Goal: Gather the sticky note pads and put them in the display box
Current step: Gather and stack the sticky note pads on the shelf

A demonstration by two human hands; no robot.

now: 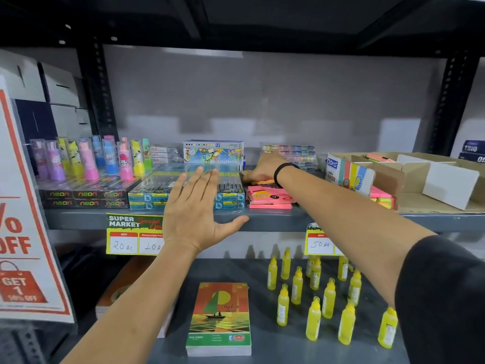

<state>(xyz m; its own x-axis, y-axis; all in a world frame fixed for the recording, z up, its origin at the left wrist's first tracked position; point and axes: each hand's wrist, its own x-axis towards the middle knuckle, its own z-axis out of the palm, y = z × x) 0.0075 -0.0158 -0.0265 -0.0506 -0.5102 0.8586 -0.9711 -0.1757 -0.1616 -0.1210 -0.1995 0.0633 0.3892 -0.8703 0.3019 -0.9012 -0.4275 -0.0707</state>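
Head view, and I'm scanning from the left: a red-and-white discount sign (23, 219) hangs at the edge, then a row of character-print tubes (89, 158) stands on black neon boxes (84, 198) on the upper shelf (262, 219). Next come blue pen boxes (147, 195), with an oil pastels box (213, 155) behind them. My left hand (195, 216) hovers flat in front of those pen boxes, fingers spread and straight, gripping nothing, thumb out along the shelf's front lip. Below it a yellow price tag (133, 235) reads 20 and 10.

Moving right, a stack of pink sticky note pads (269, 198) sits at the shelf's front edge. Just behind it my right hand (262, 168), black band (282, 172) on the wrist, presses down on an orange sticky note pad (262, 182); fingers are curled over it, but I can't tell whether they actually clamp it. Behind the hand lie clear cases (291, 153) of small coloured items.

Further right is the cardboard display box (409, 179), open-topped with white dividers, a DOMS carton (346, 174) leaning at its left end. Pink and yellow-green pads (381, 198) already sit at its near left corner.

On the lower shelf: a sunset-cover notebook (220, 319) and upright yellow bottles (328, 295).
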